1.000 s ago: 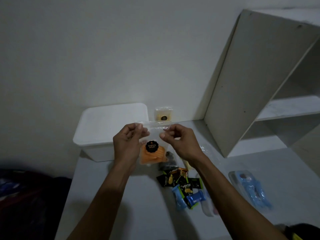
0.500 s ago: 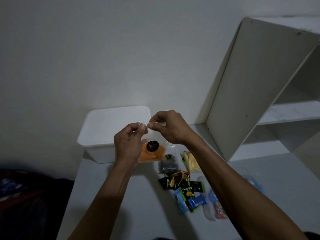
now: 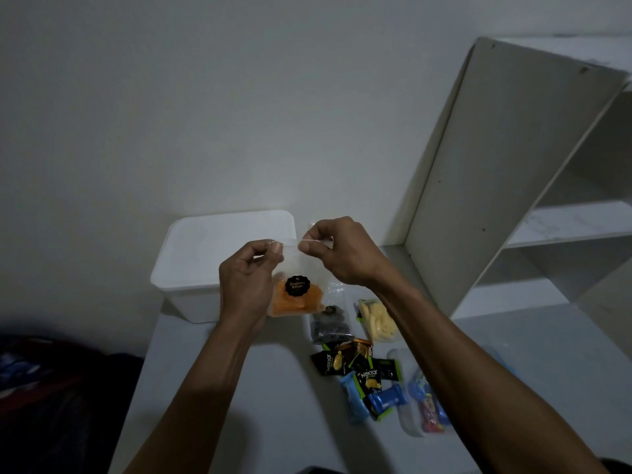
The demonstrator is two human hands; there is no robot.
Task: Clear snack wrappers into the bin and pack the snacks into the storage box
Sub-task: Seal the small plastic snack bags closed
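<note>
Dim white table (image 3: 239, 388); my left hand (image 3: 246, 278), right hand (image 3: 342, 254) pinch clear snack bag (image 3: 295, 295) top, hanging mid-frame; lidded storage box (image 3: 219, 254) just behind, nearer left.

A clear bag of orange chips (image 3: 295, 297) hangs upright before the white box (image 3: 219, 258), whose lid is on. Black, yellow and blue snack packs (image 3: 362, 367) lie nearby, maybe unopened.

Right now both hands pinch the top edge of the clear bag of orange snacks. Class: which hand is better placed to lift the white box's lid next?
Probably the left hand: it hangs directly in front of the white storage box, while the right hand is beyond the box's right edge and could hold the bag alone.
</note>
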